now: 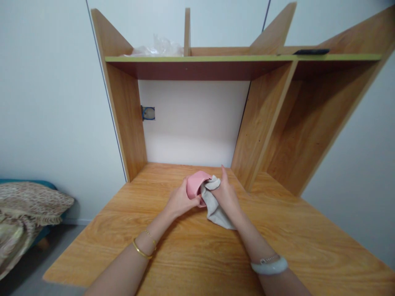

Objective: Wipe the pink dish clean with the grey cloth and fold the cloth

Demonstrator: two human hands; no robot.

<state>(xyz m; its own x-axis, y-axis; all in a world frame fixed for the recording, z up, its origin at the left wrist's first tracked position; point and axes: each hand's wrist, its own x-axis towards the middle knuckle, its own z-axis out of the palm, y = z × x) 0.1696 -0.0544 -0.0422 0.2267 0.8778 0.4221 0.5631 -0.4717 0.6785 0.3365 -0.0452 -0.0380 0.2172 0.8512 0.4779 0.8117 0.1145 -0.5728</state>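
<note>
A small pink container (195, 183) is tilted on its side above the desk, its opening facing right. My left hand (182, 199) is closed around its left side, with the thumb at the lower rim. In my right hand (226, 193) is a grey cloth (212, 205), bunched at the container's mouth. Part of the cloth hangs down toward the desktop, and the index finger of this hand points up. How far the cloth reaches inside the container is hidden.
The wooden desk (173, 255) has a shelf unit (197, 59) at its back. Up there lie a clear plastic bag (159, 47) and a flat black object (311, 52). An uncovered wall box (148, 113) shows at the back left. A patterned blanket (31, 201) lies at far left.
</note>
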